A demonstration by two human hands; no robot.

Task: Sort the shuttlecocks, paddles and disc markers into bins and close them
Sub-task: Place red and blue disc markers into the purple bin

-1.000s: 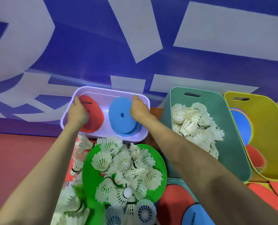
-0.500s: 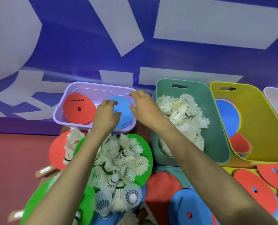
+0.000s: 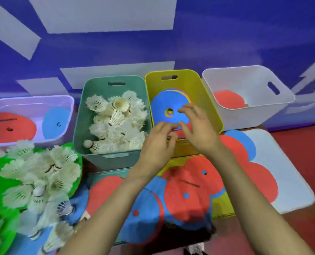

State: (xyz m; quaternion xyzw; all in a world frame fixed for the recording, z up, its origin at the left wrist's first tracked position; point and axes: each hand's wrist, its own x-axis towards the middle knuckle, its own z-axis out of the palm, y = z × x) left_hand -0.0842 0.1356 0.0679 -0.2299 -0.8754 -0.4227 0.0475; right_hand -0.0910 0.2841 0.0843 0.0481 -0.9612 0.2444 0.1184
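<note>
Blue disc marker (image 3: 158, 107) leans inside the yellow bin (image 3: 204, 96). Right hand (image 3: 199, 129) hovers over it, fingers spread, empty; left hand (image 3: 156, 144) curled at the near rim — grip unclear. Likely light, floppy — pinch the edge.

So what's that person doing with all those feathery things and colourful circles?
A person is sorting sports gear into bins. The left hand and right hand reach into the yellow bin at a blue disc. It's too blurry to tell if they hold it. The green bin holds shuttlecocks. Loose discs and loose shuttlecocks lie in front, and no bin is closed yet.
</note>
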